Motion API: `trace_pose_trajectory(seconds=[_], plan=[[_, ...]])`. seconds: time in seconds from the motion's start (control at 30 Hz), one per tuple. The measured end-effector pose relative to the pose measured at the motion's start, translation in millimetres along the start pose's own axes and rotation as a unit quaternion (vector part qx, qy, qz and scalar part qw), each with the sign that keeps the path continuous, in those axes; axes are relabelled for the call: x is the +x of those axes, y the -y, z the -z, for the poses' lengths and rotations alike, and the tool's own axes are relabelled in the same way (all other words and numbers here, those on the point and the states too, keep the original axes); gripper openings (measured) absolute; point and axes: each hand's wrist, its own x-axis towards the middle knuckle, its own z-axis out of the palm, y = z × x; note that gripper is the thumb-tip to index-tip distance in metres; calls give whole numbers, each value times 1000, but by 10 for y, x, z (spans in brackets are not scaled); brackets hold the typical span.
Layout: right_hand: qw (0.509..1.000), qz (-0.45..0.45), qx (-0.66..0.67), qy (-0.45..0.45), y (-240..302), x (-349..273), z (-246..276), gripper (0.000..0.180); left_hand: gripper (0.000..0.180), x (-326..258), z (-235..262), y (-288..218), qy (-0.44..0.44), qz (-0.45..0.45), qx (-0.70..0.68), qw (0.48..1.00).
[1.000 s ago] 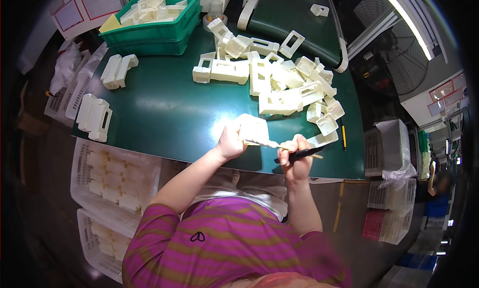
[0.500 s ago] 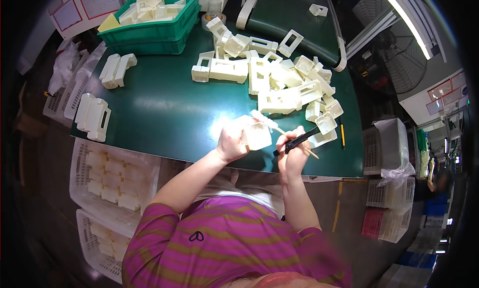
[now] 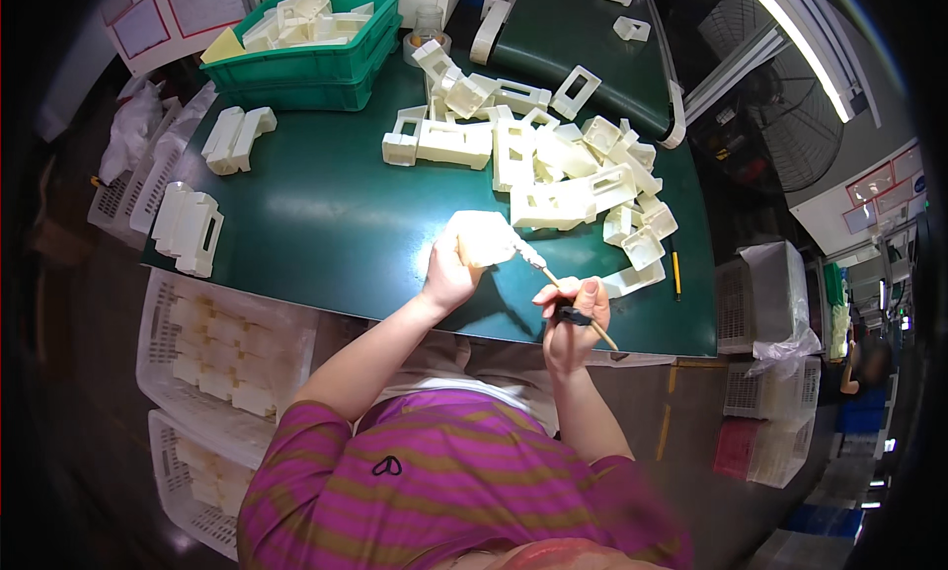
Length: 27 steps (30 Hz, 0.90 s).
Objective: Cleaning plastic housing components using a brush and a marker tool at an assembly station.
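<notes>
My left hand (image 3: 449,276) is closed around a cream plastic housing (image 3: 484,238), held above the front of the green table. My right hand (image 3: 570,341) grips a thin wooden stick (image 3: 550,276) wrapped at its far end in white cloth-like material (image 3: 530,255). This wrapped tip meets the right side of the housing, or lies just beside it. Also in the right hand is a black tool (image 3: 574,315), seen nearly end-on; its kind cannot be made out. Right of centre, a heap of similar cream housings (image 3: 553,197) lies beyond both hands.
Green crates (image 3: 296,76) with cream parts stand at the back left, beside a tape roll (image 3: 427,50). Housings lie in rows (image 3: 186,229) along the table's left edge. A conveyor belt (image 3: 583,52) meets the far side. A yellow pencil-like stick (image 3: 676,274) lies at right.
The housing has turned in my left hand and moved slightly left and up. My right hand has shifted slightly down, and the black tool has swung from pointing outward to nearly end-on.
</notes>
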Motion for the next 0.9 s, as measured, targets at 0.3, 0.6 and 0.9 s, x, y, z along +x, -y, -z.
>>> trace_pose_trajectory(seconds=[0.3, 0.6, 0.9], plan=[[997, -63, 54, -4, -93, -232, -15, 30, 38, 166, 241, 28, 19, 325, -631, 704], [981, -183, 66, -2, -148, -343, -87, 29, 46, 150, 307, 111, 14, 279, -680, 678], [770, -397, 495, -63, -70, -133, 105, 34, 48, 141, 257, 73, 18, 336, -561, 756]])
